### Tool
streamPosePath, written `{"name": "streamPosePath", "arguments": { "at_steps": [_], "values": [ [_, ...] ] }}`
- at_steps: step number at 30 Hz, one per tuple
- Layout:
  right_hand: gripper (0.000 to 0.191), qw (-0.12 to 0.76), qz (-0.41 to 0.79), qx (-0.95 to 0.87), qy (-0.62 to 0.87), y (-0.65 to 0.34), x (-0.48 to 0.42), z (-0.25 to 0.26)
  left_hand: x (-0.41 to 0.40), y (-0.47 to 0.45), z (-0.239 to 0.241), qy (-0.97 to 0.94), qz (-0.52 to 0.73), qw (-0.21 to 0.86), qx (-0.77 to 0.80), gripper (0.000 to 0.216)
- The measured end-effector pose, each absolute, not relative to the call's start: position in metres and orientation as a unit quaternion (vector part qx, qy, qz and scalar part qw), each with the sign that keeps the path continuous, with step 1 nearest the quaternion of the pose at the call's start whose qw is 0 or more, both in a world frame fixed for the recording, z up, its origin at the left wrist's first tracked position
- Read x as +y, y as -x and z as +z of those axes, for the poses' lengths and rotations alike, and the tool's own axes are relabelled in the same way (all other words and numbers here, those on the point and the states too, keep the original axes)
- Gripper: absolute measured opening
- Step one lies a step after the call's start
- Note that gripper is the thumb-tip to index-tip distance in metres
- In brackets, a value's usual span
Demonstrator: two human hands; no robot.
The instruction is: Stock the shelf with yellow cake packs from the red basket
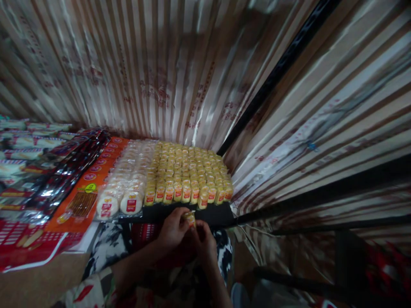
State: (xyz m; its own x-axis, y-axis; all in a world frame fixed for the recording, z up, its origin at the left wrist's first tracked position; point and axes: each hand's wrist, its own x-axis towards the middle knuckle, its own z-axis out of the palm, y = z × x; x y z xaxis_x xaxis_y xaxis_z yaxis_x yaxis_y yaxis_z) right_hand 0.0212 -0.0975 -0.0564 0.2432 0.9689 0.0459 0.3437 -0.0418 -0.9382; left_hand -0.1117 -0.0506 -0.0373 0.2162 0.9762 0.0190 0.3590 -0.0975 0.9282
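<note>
The left hand is closed on a small yellow packet, pinching it at the fingertips and holding it roughly upright. The right hand sits just to the right of the left, its fingers curled in toward the same packet. The blur hides whether they grip it or only steady it, so I cannot tell. The packet hangs just above both hands, in front of the edge of a black shelf.

Just beyond the fingertips stand rows of yellow packets, packed upright and touching one another, with their red labels facing the person. To the left of the left hand, on the same shelf, stand white round packets. Farther left lie orange packets. A striped foil sheet rises behind it all and folds round to the right of the right hand.

Handling this well seems to call for a light pinch on the packet's sides — enough to keep it from slipping, not enough to crush the wrapper. The label should face the same way as those in the rows. The rows stand tight, so a careless knuckle could topple the front ones — best to work with the fingertips and hold the wrists low, clear of the shelf edge.
</note>
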Motion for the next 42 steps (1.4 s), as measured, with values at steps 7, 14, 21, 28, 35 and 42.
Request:
{"name": "streamPosePath", "arguments": {
  "at_steps": [7,14,21,28,35,42],
  "values": [
    [0.032,0.438,0.323,-0.504,0.670,-0.024,-0.088,-0.067,-0.038,0.104,-0.037,-0.687,0.350,0.393,0.502,0.029],
    [0.030,0.465,0.169,-0.546,0.676,-0.008,-0.064,-0.063,-0.020,0.109,-0.008,-0.715,0.292,0.328,0.544,0.033],
    [0.031,0.471,0.213,-0.571,0.638,0.019,-0.048,-0.067,-0.015,0.128,-0.023,-0.724,0.315,0.260,0.556,0.036],
    [0.035,0.485,0.203,-0.568,0.633,0.029,-0.041,-0.075,-0.007,0.131,-0.032,-0.710,0.343,0.237,0.567,0.036],
    [0.031,0.489,0.186,-0.590,0.615,0.031,-0.043,-0.077,-0.007,0.131,-0.032,-0.713,0.330,0.235,0.573,0.041],
    [0.030,0.492,0.150,-0.605,0.608,0.035,-0.047,-0.086,-0.011,0.131,-0.043,-0.735,0.341,0.209,0.548,0.045]
  ]
}}
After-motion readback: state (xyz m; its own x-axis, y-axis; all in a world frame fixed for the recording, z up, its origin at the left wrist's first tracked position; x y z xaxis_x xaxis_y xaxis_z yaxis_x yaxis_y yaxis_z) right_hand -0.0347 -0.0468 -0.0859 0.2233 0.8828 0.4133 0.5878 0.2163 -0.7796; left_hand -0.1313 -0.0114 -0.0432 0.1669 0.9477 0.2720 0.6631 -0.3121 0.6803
